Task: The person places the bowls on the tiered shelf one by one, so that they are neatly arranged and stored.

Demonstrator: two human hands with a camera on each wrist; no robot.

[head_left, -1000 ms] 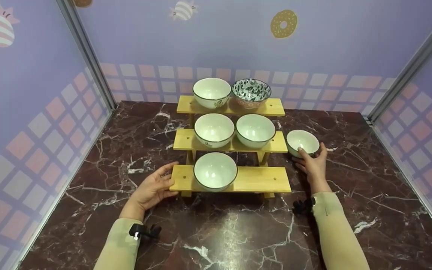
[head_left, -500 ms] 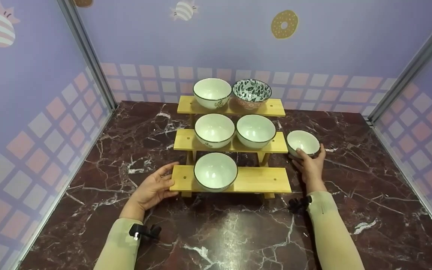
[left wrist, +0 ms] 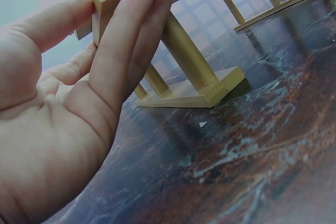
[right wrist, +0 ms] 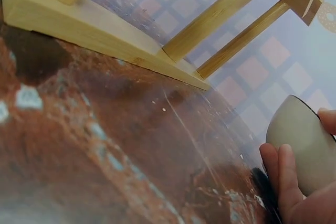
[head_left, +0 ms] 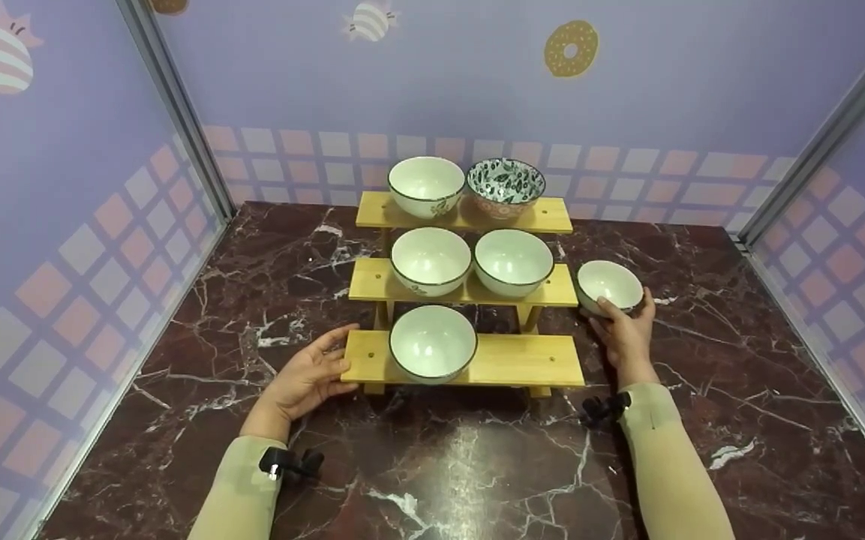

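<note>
A three-tier wooden stand (head_left: 526,360) bears several bowls. My left hand (head_left: 312,379) grips the left end of its lowest board; in the left wrist view, fingers (left wrist: 121,51) lie against the board end, above a round leg. My right hand (head_left: 629,337) holds a small white bowl (head_left: 612,281) with a dark rim, right of the middle tier, thumb at the near rim. Its pale outside (right wrist: 299,140) shows in the right wrist view; whether it touches the table cannot be told. One white bowl (head_left: 432,343) sits left of centre on the lowest board.
On the middle tier stand a white bowl (head_left: 430,261) and a pale green bowl (head_left: 513,261). The top tier bears a white bowl (head_left: 426,186) and a leaf-patterned bowl (head_left: 506,186). Beneath lies a dark marbled table (head_left: 432,465), enclosed by purple walls (head_left: 289,75).
My right hand and its bowl have shifted only slightly, staying beside the stand. The left hand keeps its place on the lowest board, and the other bowls stand as before.
</note>
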